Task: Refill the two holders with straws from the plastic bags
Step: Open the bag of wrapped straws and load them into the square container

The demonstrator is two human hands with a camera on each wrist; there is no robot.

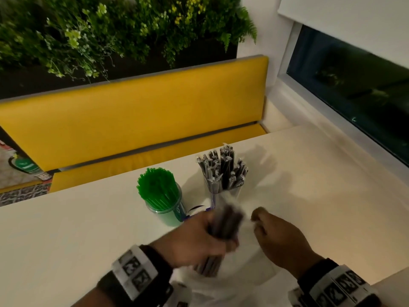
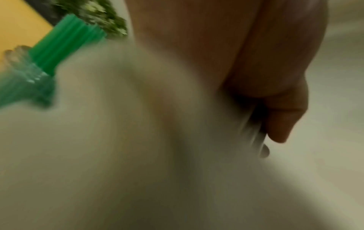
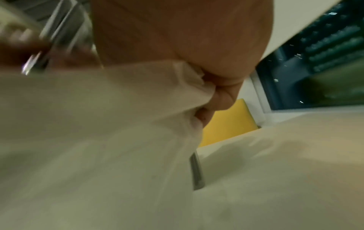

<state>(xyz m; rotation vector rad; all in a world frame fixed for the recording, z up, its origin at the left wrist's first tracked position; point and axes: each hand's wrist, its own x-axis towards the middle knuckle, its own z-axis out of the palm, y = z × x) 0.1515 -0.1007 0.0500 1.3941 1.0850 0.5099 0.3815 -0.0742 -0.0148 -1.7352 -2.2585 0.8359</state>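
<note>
Two clear holders stand mid-table: the left holder (image 1: 164,214) is packed with green straws (image 1: 156,185), the right holder (image 1: 223,193) with wrapped dark straws (image 1: 223,167). My left hand (image 1: 199,238) grips a blurred bundle of wrapped dark straws (image 1: 225,222), half out of a white plastic bag (image 1: 221,282) lying at the near edge. My right hand (image 1: 278,238) pinches the bag's rim (image 3: 189,87) between thumb and fingers. One wrapped straw (image 3: 197,171) shows below the bag in the right wrist view. The left wrist view is blurred; the green straws (image 2: 65,42) show at its left.
The cream table (image 1: 321,207) has bare surface to the right and left of the holders. A yellow bench (image 1: 132,120) runs behind it, with plants (image 1: 110,29) above. A dark window (image 1: 354,91) lies along the right side.
</note>
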